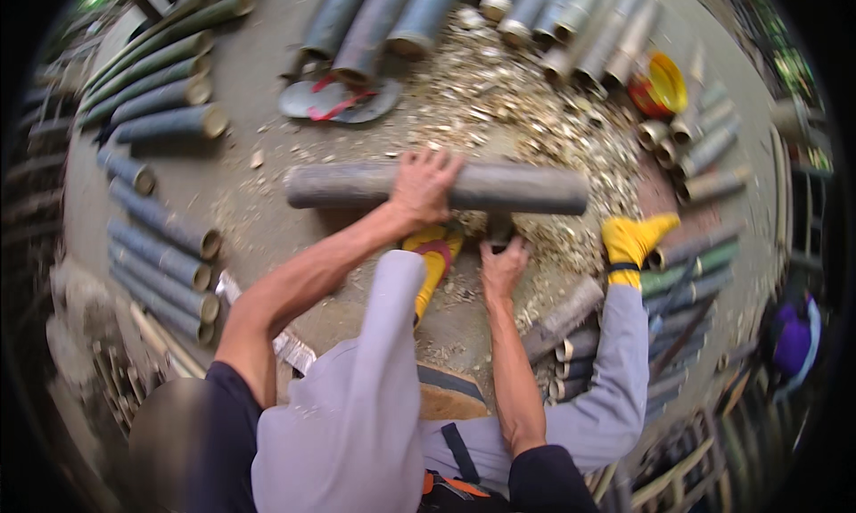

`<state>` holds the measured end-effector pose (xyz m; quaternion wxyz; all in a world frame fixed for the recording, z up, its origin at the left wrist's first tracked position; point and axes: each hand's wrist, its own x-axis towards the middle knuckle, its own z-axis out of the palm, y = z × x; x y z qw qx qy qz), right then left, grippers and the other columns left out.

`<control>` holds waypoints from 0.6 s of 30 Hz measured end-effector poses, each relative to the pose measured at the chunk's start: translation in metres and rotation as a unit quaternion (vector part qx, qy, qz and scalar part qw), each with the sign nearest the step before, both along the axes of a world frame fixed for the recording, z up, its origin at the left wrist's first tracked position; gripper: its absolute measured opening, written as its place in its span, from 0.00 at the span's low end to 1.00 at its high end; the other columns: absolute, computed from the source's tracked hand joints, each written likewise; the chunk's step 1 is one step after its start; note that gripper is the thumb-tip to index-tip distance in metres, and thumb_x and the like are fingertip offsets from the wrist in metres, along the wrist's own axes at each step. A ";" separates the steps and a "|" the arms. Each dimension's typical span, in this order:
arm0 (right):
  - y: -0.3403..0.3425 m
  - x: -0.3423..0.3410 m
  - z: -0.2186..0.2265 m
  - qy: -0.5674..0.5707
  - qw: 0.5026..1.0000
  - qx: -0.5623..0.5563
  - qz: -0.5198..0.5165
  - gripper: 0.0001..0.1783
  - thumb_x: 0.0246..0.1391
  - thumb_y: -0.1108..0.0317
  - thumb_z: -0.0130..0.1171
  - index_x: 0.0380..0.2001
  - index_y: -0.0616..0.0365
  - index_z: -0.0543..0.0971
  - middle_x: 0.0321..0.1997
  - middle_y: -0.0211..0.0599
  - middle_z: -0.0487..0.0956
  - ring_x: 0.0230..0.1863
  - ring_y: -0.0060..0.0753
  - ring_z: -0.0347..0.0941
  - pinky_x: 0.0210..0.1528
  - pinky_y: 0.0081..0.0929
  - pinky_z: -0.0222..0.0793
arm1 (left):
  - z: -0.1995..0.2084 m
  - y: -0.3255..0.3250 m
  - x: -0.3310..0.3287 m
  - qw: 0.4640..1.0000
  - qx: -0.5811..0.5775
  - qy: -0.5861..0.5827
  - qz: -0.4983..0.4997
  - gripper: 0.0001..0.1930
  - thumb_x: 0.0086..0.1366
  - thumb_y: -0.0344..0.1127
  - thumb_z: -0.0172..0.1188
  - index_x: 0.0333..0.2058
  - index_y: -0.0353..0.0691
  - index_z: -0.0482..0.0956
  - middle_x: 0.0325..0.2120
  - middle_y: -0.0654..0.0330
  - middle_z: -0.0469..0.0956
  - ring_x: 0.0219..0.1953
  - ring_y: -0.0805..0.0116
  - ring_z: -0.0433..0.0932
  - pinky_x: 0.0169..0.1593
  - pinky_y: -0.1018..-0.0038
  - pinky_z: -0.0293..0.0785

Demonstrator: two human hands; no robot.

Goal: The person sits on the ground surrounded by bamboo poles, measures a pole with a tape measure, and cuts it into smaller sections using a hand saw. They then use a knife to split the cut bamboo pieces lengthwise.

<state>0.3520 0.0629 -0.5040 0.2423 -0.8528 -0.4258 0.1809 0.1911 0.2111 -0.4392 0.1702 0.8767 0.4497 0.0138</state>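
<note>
Holding the bamboo log [526, 188] from above with our left hand [423, 188], fingers bent over its far edge. Log sits at mid-frame, just above center.

Our right hand [504, 268] is lower, right of center, at a short dark piece [500, 227] next to the log's near side. Can't tell whether the fingers close on it, or whether it's a prop or a tool; too blurred.

Risks, our read: log is round, so uneven pressure from one hand could roll or swing it. If the dark piece carries load and slips, the log could drop onto the yellow-covered left foot [435, 262] just below it, or pinch the right hand. Loose bamboo chips [571, 139] could shift underfoot; yellow-covered right foot [635, 244] is beside them at right.

Orientation: long axis runs left-right, near level, right end a touch lower. One end points to the left of frame, the other to the right, roughly square across our view.
</note>
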 end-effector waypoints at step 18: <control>-0.005 0.009 -0.015 -0.013 1.000 0.002 0.021 0.36 0.44 0.55 0.70 0.51 0.69 0.71 0.48 0.63 0.71 0.49 0.65 0.67 0.52 0.52 0.62 | -0.014 -0.042 -0.031 0.997 0.049 -0.043 0.038 0.48 0.30 0.43 0.76 0.57 0.52 0.67 0.45 0.64 0.72 0.50 0.64 0.71 0.52 0.54 0.62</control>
